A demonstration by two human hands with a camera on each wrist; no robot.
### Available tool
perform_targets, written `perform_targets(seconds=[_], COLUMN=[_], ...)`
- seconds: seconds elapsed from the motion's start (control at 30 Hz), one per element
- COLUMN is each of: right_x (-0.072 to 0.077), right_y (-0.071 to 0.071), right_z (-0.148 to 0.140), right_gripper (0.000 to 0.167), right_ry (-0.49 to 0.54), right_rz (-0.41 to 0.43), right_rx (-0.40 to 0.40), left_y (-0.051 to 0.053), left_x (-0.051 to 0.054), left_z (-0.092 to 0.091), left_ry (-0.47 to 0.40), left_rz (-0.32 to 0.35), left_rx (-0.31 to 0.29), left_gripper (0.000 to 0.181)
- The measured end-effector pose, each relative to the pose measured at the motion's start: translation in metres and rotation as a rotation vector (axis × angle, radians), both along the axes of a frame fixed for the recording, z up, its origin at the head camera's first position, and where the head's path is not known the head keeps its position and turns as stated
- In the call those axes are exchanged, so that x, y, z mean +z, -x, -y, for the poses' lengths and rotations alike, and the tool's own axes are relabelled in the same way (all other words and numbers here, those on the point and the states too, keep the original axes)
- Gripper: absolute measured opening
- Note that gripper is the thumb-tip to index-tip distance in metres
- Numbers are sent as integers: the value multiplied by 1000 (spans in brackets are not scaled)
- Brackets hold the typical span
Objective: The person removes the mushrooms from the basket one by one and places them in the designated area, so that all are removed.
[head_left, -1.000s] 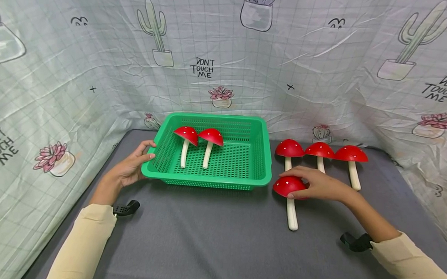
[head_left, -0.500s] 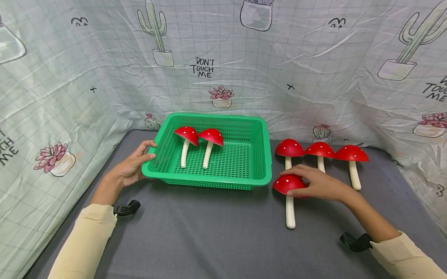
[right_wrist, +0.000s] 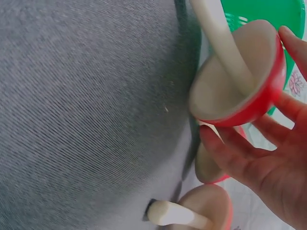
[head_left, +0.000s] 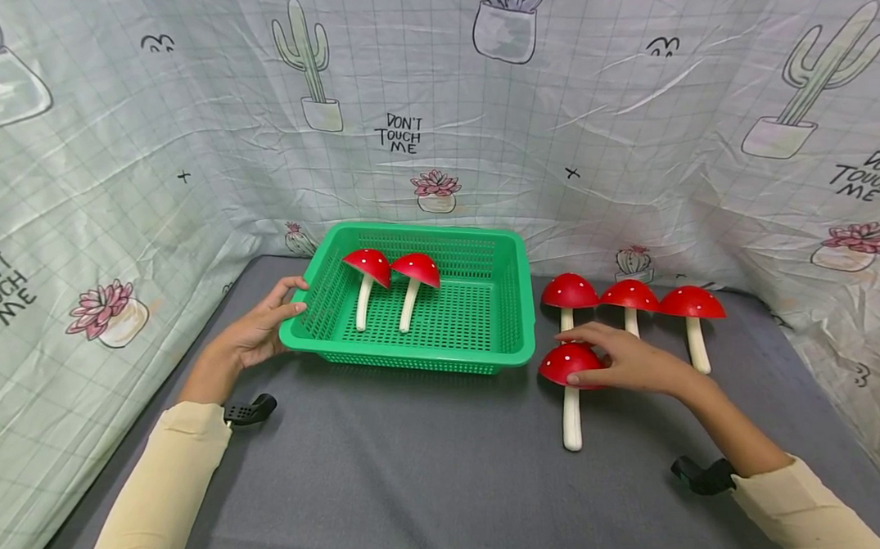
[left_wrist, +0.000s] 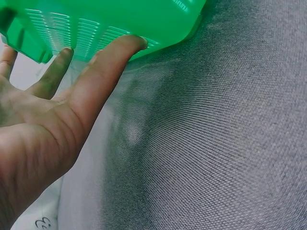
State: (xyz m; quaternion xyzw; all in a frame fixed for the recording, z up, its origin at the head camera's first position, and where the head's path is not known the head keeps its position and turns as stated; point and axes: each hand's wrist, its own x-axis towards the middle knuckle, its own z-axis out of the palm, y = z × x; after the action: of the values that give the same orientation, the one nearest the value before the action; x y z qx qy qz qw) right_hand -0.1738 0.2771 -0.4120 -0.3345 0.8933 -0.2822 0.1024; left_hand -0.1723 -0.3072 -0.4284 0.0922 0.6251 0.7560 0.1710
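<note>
My right hand (head_left: 628, 362) holds a toy mushroom (head_left: 572, 416) by its red, white-dotted cap, thumb on the near side and fingers over the far side. Its pale stem points toward me; whether it touches the table I cannot tell. In the right wrist view the cap's hollow cream underside (right_wrist: 211, 96) faces the camera. On the other side, my left hand (head_left: 261, 323) touches the left end of a green plastic basket (head_left: 414, 355), fingers spread. The left wrist view shows the thumb (left_wrist: 108, 67) extended against the basket's outer wall. Two similar mushrooms (head_left: 366, 269) (head_left: 416, 270) lie inside the basket's left half.
Three more mushrooms lie in a row right of the basket: one (head_left: 569, 291) behind my right hand, a middle one (head_left: 629, 295), and one (head_left: 692, 302) farthest right. Grey cloth (head_left: 419, 472) covers the table. A cactus-print curtain (head_left: 432, 103) hangs close behind and at both sides.
The held mushroom's stem end has swung slightly left and up over the last second. My left hand and the basket look unmoved.
</note>
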Motion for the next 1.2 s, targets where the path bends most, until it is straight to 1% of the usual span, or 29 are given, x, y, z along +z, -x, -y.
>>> perform_targets(seconds=[0.13,0.27,0.4,0.53,0.7,0.93,1.2], right_x=[8,15,21,27,31,34,41], right_y=[1,2,2,3,6,9,10], right_z=[-3,-4,-3,0,3,16,32], right_gripper=[59,56,53,52,52,51,52], right_ry=[22,21,14,30,38,85,104], right_rz=[-14,-30,-62,-74,-76,-57,-107], right_rx=[6,3,-5,-8,7,59,70], left_y=[0,-1,-2,-2,-1,-1,-1], left_x=[1,1,2,2,3,2,2], left_z=[-1,-2,-2,-3,-4,-3,-3], left_ry=[-3,-6,-4,-4,-2,-2,3], left_rz=[6,10,9,8,7,8,11], left_rx=[3,5,11,17,16,17,16], left_gripper=[25,25,24,25,24,24,24])
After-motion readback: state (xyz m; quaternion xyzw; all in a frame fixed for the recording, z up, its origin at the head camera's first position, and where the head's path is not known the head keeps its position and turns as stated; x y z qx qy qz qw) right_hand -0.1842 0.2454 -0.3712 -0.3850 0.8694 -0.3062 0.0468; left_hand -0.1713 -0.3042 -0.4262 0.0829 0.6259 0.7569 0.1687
